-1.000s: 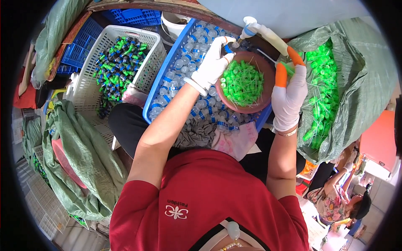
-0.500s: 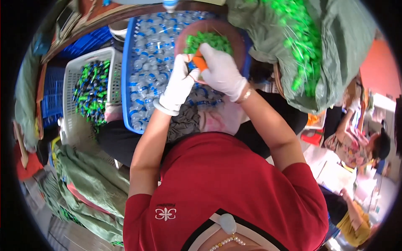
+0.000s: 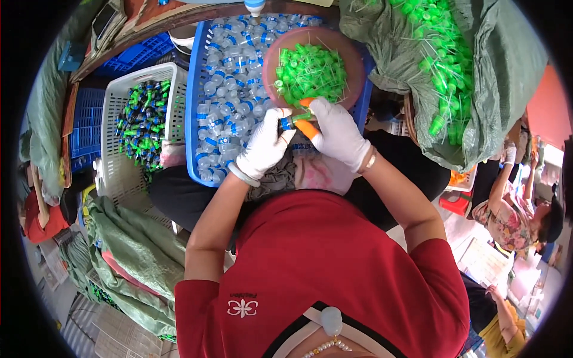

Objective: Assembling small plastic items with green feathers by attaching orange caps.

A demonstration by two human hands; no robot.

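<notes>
My left hand (image 3: 265,149), in a white glove, pinches a small dark bottle (image 3: 286,123) with a blue band. The thumb and fingers of my right hand (image 3: 339,136), gloved in white with orange covers on its fingertips, close on a green cap (image 3: 302,117) at the bottle's end. Whether the cap is fully seated cannot be made out. Just beyond both hands, a pink bowl (image 3: 355,74) holds a heap of green caps (image 3: 310,71) with thin clear tubes. The bowl rests in a blue tray (image 3: 192,128) among many small clear bottles (image 3: 230,89) with blue bands.
On the left, a white basket (image 3: 110,149) contains dark bottles with green caps. More green caps (image 3: 444,77) spill inside a grey-green sack (image 3: 507,89) at right. A cloth (image 3: 322,173) lies near my lap. Other people (image 3: 513,224) are at the far right.
My hands have drawn back toward me from over the bowl, uncovering its green caps. A dark bottle and green cap now show between my fingers. The whole view has shifted slightly.
</notes>
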